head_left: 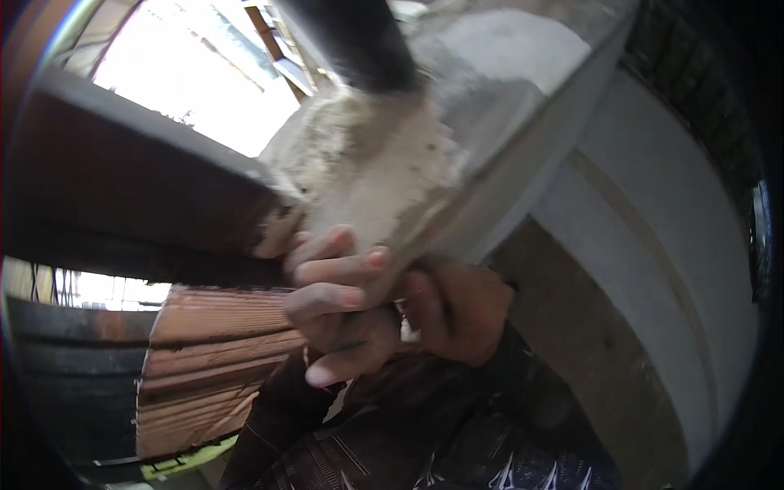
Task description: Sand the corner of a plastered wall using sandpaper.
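A: From the head view, how many hands do you count?

B: Two, close together in the middle. The left hand (335, 302) has its fingers (339, 268) curled around the lower edge of a flat grey trowel blade (490, 139). The right hand (453, 314) is closed just behind it, touching the left, probably on the handle, though the grip itself is hidden.

A: And on the blade?

B: One heap of pale mortar (367, 163), lying on the blade's lower part just above the left fingers. The blade slants up toward the top right.

A: What else is nearby?

B: One ribbed red clay brick (212, 359), left of the hands and below a dark beam (122, 180). On the right, one pale plastered wall (653, 245) curving down the frame. Two dark patterned sleeves (425, 433) enter from the lower edge.

A: Anything overhead?

B: One dark blurred shape (359, 41) at the top, too blurred to identify.
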The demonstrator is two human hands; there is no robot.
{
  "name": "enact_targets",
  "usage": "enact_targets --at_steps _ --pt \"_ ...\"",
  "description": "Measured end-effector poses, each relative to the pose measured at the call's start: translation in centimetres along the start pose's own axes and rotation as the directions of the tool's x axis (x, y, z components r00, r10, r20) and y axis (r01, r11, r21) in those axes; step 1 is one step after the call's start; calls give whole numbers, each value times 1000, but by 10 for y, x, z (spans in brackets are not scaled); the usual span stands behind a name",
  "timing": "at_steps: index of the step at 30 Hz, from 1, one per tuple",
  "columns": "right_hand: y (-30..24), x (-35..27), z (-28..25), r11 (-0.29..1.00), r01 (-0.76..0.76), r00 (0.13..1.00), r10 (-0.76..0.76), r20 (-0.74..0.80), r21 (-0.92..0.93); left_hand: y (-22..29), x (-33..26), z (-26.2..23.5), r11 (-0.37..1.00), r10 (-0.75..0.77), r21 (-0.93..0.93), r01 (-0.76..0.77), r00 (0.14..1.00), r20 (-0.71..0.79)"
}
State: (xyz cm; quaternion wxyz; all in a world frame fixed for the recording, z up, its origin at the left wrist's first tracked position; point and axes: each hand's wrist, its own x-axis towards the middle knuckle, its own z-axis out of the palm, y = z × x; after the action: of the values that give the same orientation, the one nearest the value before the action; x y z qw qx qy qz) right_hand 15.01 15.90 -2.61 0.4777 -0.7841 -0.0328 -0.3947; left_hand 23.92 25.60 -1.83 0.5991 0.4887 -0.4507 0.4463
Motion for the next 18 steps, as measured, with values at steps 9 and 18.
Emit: enact_targets --at_steps 9,18 --pt "-7 -6 -1 956 119 993 -119 13 -269 9 -9 -9 995 -81 -49 89 986 144" --pt "7 -6 -2 962 116 990 -93 102 -245 1 -7 -13 994 -107 -22 111 983 147"
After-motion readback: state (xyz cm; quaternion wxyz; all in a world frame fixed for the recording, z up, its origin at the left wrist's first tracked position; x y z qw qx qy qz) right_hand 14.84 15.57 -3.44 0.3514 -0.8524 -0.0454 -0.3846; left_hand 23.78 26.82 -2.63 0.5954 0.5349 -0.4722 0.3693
